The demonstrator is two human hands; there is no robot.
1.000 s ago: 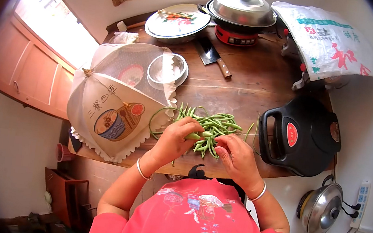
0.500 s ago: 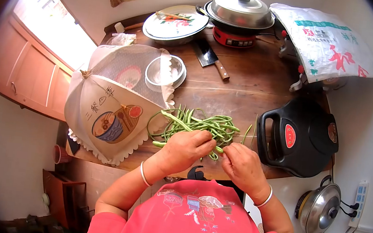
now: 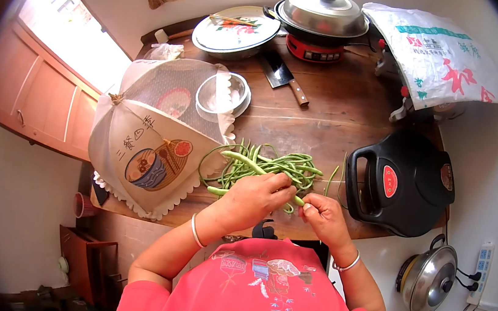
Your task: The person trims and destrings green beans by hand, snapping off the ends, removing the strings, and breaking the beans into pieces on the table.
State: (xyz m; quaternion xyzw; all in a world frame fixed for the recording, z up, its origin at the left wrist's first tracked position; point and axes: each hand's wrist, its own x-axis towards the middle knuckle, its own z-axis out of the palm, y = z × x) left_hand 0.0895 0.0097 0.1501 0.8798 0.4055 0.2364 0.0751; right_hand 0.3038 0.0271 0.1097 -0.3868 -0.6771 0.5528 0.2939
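A tangled pile of long green beans [image 3: 294, 164] lies on the wooden table, just beyond my hands. My left hand [image 3: 262, 197] is closed around a few beans, with one pale green bean [image 3: 243, 160] sticking out toward the upper left. At the right, my right hand [image 3: 322, 214] pinches the end of a green bean that runs between the two hands. The fingers of both hands are curled, and the bean parts inside my left hand are hidden.
Left stands a mesh food cover [image 3: 162, 139] beside a glass bowl [image 3: 222, 94]. A black appliance [image 3: 402, 182] is on the right. Farther back lie a cleaver [image 3: 285, 77], a lidded pan [image 3: 323, 13], a patterned lid [image 3: 235, 31] and a white bag [image 3: 438, 57].
Both hands have come nearer to my body since the first frame. The right hand's fingers have closed into a pinch, and a long bean now points up-left from my left hand.
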